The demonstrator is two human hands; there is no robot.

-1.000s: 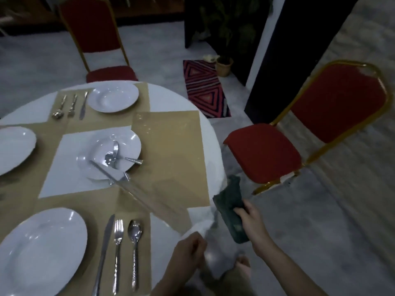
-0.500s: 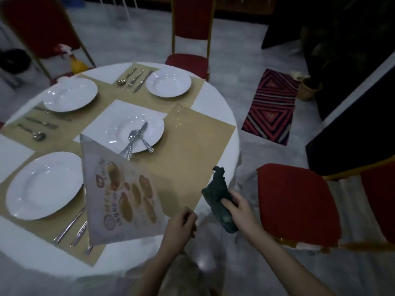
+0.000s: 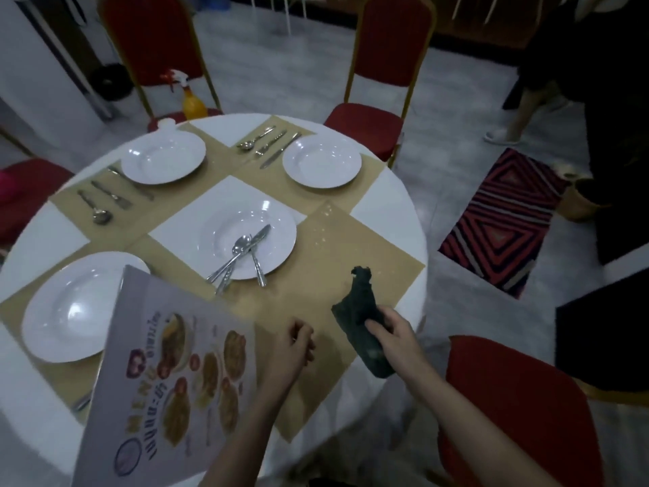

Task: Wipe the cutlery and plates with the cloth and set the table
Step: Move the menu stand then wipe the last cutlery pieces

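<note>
My left hand [image 3: 291, 347] holds a laminated picture menu [image 3: 168, 381] by its right edge, above the table's near left. It overlaps the near-left plate [image 3: 70, 307] and hides most of the cutlery [image 3: 82, 402] beside it. My right hand [image 3: 395, 337] grips a dark green cloth [image 3: 358, 309] over a bare tan placemat [image 3: 337, 247]. The centre plate [image 3: 274, 219] holds a loose spoon, fork and knife [image 3: 242, 256]. Two far plates [image 3: 163, 158] [image 3: 321, 159] each have a cutlery set laid beside them [image 3: 105, 200] [image 3: 268, 145].
Red chairs ring the round white table [image 3: 397, 205]: one at my near right [image 3: 519, 409], two at the far side [image 3: 365, 123] [image 3: 154, 36]. A rubber chicken toy [image 3: 191, 100] sits on one chair. A striped rug [image 3: 498, 219], a basket [image 3: 579, 202] and a person's leg [image 3: 519, 110] lie to the right.
The view has swung from the floor and right chair onto the table. Both hands have come up over the table's near edge. The menu has turned face up at the near left.
</note>
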